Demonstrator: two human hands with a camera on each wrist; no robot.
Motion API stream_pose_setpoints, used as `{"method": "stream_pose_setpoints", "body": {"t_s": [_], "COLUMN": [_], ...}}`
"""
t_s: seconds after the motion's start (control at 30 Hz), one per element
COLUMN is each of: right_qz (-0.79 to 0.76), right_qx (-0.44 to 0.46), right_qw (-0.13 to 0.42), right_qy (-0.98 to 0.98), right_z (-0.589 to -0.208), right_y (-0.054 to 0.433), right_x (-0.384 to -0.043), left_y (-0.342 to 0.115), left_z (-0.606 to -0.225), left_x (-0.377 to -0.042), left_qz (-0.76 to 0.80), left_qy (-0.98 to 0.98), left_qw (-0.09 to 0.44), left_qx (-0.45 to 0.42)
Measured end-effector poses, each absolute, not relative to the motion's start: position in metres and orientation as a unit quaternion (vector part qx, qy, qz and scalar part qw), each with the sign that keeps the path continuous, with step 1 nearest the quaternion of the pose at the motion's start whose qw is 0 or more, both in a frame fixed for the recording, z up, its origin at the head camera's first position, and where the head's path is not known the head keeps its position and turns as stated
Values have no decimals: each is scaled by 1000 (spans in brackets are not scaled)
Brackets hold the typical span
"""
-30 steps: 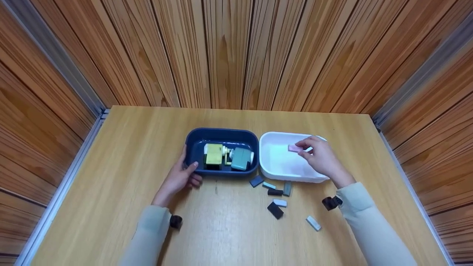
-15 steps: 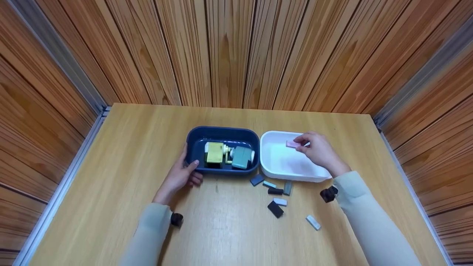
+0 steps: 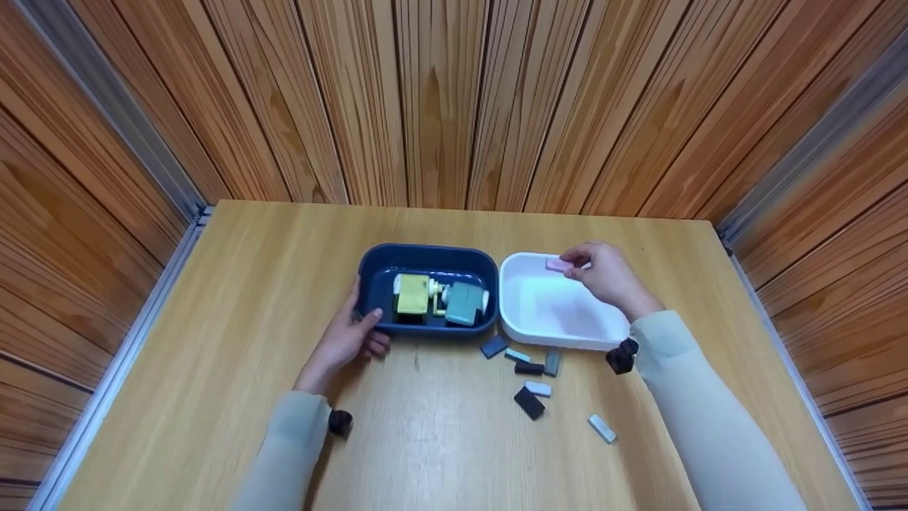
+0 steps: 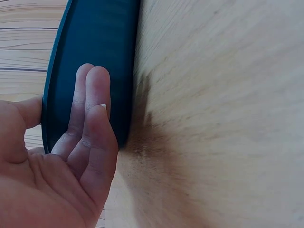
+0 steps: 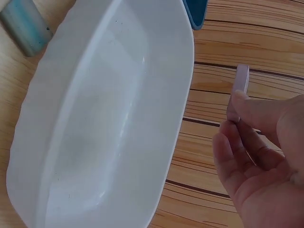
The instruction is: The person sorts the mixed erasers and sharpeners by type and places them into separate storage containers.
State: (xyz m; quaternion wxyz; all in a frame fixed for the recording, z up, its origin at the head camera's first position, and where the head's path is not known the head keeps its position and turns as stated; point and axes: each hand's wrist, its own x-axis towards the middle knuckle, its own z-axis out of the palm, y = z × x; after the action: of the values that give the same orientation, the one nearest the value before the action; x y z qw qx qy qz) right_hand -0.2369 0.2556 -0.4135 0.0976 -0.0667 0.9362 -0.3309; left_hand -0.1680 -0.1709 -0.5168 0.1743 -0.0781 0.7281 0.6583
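Note:
My right hand (image 3: 599, 270) pinches a small pink block (image 3: 557, 265) (image 5: 239, 91) above the far edge of the white tub (image 3: 564, 342) (image 5: 95, 118), whose inside looks bare. My left hand (image 3: 347, 337) (image 4: 71, 156) grips the near left corner of the dark blue tub (image 3: 425, 255) (image 4: 95, 57), fingers against its outer wall and thumb on the rim. Inside the blue tub sit a yellow block (image 3: 412, 294) and a teal block (image 3: 464, 302), with pale pieces between them.
Several small blocks lie on the wooden table (image 3: 213, 341) in front of the tubs: a dark grey block (image 3: 492, 347), a black block (image 3: 528, 402), a light grey block (image 3: 601, 428). Wood-panelled walls close in the table on three sides.
My right hand has carried the pink block farther back, from over the white tub's middle to its far edge. The left hand has stayed on the blue tub.

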Motion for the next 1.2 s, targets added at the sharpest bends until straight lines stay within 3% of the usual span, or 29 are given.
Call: {"method": "stream_pose_setpoints", "body": {"t_s": [1.2], "right_qz": [-387], "right_qx": [10], "right_qw": [133], "right_qy": [913], "right_z": [-433], "right_y": [266], "right_x": [-249], "left_y": [-172], "left_z": [-519], "left_x": [-168], "left_qz": [659], "left_qy": [729], "left_qw": [171], "left_qx": [-68]}}
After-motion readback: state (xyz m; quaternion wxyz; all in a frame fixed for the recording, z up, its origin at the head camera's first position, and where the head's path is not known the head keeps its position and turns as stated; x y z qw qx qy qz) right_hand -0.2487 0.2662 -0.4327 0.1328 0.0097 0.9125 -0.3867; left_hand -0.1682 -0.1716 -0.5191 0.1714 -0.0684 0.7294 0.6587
